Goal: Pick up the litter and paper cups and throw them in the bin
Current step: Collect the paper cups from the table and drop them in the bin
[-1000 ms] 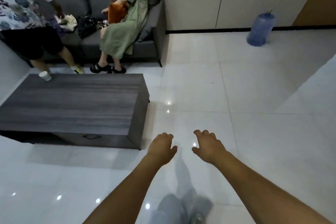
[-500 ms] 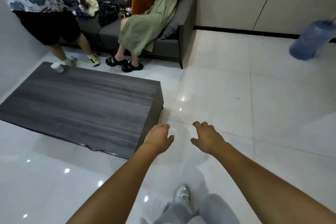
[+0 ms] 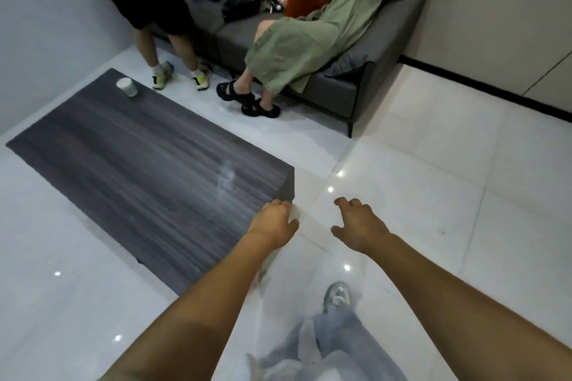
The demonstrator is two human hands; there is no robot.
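- Closer now, both hands have come up to the near corner of the table (image 3: 130, 161).
- Left hand (image 3: 274, 221) and right hand (image 3: 359, 226) hang loosely curled, holding nothing.
- Paper cup (image 3: 127, 86) stands at the far corner (seemingly upright), well apart from them.

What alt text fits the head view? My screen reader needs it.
Two empty hands, left hand and right hand, reach forward over a white tiled floor beside a dark coffee table. A white paper cup stands at its far corner, near a grey sofa.

White paper cup (image 3: 127, 86), dark grey woodgrain table (image 3: 148, 161), grey sofa (image 3: 337, 83), glossy white floor (image 3: 433, 182)
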